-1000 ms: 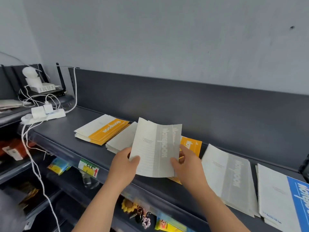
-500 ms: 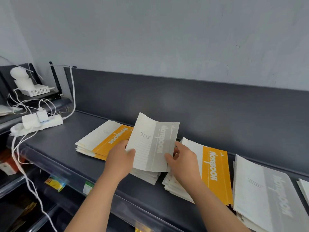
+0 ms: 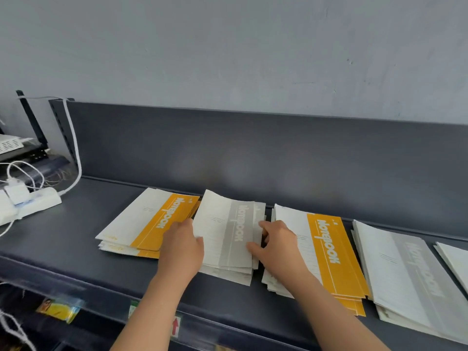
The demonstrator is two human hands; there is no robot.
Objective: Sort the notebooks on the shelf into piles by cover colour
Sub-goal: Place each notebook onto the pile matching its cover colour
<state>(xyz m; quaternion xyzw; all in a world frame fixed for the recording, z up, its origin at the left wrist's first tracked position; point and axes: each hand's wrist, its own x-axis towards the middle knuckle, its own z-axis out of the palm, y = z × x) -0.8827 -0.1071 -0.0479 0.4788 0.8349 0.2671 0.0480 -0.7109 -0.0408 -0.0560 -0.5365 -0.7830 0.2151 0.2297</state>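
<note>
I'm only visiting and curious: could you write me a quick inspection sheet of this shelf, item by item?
Surface: dark grey shelf with a raised back panel.
Job's things: top grey notebook on the middle grey pile; orange pile to its left, second orange pile to its right, second grey pile beyond that; edge pile cut off, colour unclear.
Clutter: white power strip at the shelf's left end.
Hands: left hand holds the top grey notebook's left edge, right hand its right edge.
Cables: white cables run from the power strip up the back post.
Surroundings: pale wall; yellow packet and red-arrow label on the lower shelf.
</note>
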